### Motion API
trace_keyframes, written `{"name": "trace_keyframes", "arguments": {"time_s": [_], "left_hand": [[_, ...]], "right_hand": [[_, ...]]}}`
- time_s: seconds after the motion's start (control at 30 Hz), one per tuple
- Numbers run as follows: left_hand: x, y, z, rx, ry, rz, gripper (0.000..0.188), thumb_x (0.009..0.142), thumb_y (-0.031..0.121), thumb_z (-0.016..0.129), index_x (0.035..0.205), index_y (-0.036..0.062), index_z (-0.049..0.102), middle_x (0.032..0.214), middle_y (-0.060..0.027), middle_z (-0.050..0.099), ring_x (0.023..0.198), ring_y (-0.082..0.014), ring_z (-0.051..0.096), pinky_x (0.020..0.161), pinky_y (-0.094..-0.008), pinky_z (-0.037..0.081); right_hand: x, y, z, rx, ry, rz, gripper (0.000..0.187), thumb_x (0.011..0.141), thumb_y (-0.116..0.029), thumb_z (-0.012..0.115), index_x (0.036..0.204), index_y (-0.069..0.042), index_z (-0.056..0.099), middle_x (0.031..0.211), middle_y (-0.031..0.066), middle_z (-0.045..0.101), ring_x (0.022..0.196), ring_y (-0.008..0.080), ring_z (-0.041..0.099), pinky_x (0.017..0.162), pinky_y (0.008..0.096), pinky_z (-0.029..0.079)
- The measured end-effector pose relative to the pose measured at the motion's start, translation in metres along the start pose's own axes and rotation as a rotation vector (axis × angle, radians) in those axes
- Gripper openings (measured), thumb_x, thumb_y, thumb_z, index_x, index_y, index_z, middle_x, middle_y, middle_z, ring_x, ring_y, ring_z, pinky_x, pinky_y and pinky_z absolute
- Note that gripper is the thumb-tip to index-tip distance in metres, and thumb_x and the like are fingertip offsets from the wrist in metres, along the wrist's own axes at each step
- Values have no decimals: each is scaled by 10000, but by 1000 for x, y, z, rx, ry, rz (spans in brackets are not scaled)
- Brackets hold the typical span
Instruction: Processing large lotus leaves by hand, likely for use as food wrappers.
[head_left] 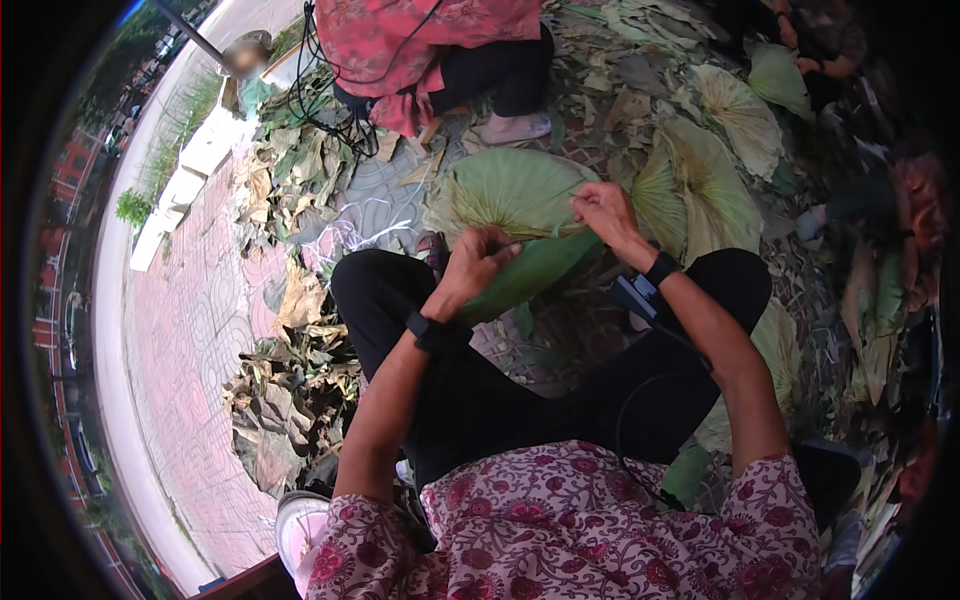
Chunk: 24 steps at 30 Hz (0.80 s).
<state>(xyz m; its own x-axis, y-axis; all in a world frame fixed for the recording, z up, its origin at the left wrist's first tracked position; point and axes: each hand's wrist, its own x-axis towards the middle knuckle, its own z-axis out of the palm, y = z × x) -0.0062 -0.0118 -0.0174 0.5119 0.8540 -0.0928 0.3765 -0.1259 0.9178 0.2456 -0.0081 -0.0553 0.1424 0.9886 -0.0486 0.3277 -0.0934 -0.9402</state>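
A large lotus leaf lies across my lap, with a pale green, ribbed part (510, 190) fanned out beyond my hands. Nearer to me, a darker green leaf part (535, 275) hangs between my knees; whether both belong to one leaf I cannot tell. My left hand (480, 262) is closed on the darker leaf's upper left edge, thumb pointing right. At the right end of the leaf, my right hand (607, 214) pinches its edge between thumb and forefinger. The fingertips of that hand cover what exactly they grip.
More flattened lotus leaves (705, 185) lie to the right. Dry brown leaf scraps (280, 415) are heaped on the left, near white string (355, 235). A person in a red patterned top (410, 60) sits ahead. At lower left stands a white bucket (297, 530).
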Motion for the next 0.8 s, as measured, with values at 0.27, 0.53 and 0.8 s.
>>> {"name": "trace_keyframes", "arguments": {"time_s": [0.27,0.53,0.8], "left_hand": [[7,-13,-8,138,76,16,204,850,174,647,863,-28,632,708,-59,633,643,-111,564,610,-292,453],[4,-11,9,476,74,242,549,802,419,682,1119,-8,543,950,-165,609,890,-321,600,763,-404,455],[14,-36,38,676,-125,258,387,741,294,704,968,-1,599,921,-165,573,937,-359,553,824,-452,401]], "right_hand": [[19,13,-33,69,332,65,187,845,-165,611,827,21,616,686,88,643,627,159,641,558,266,466],[-15,-38,-15,395,-114,87,234,880,-236,630,932,-12,583,764,72,638,669,133,634,598,245,491],[-31,-68,7,495,-391,85,227,889,-221,623,939,-4,585,760,53,623,671,101,614,605,218,492]]}}
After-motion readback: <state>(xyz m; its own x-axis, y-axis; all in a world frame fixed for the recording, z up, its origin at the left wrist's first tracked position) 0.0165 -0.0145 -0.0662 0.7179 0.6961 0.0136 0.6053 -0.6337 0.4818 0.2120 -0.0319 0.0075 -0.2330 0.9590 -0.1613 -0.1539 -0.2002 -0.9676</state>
